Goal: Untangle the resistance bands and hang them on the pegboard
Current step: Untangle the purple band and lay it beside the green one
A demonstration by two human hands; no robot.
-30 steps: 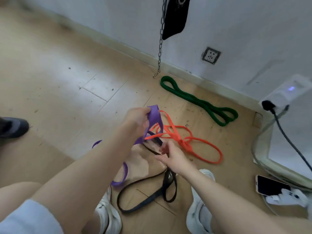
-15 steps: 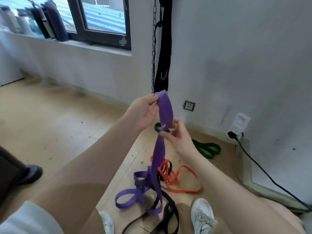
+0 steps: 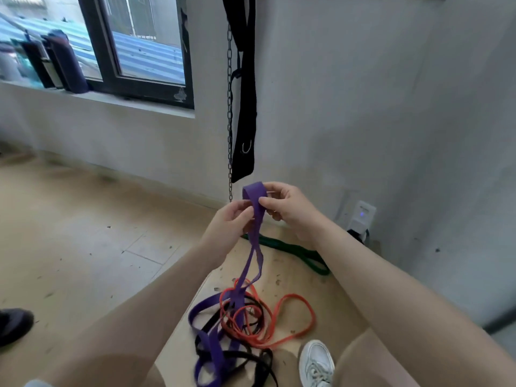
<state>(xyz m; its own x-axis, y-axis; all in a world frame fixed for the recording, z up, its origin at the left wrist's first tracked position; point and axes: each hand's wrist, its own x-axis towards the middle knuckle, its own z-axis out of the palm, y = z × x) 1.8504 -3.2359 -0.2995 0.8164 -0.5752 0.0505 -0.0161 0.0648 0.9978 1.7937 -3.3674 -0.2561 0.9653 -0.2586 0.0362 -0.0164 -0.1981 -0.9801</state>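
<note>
left hand (image 3: 233,219) pinches purple band (image 3: 254,202) just under its top fold | right hand (image 3: 284,206), half a second ago lower on the strap, now pinches the fold from the right | band's lower loops remain tangled with orange band (image 3: 296,317) and black band (image 3: 245,356) on near floor | green band (image 3: 301,251) far right by wall
</note>
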